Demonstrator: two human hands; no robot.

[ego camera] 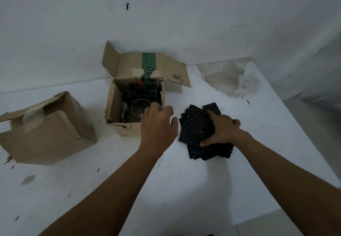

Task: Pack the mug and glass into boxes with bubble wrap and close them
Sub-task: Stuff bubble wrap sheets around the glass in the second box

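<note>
"gula batu" on box flap (148,61)

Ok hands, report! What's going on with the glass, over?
Left hand at rim of open box, grip unclear. Right hand grips black bubble wrap. Glass inside open box, flaps up. Second box sits apart, left.

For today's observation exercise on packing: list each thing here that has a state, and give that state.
open box: flaps up, open.
glass: upright inside the open box.
bubble wrap in box: tucked behind the glass.
left box: flaps folded down.
bubble wrap stack: flat on the table.
left hand: at the glass rim, grip unclear.
right hand: grips the bubble wrap stack.
</note>
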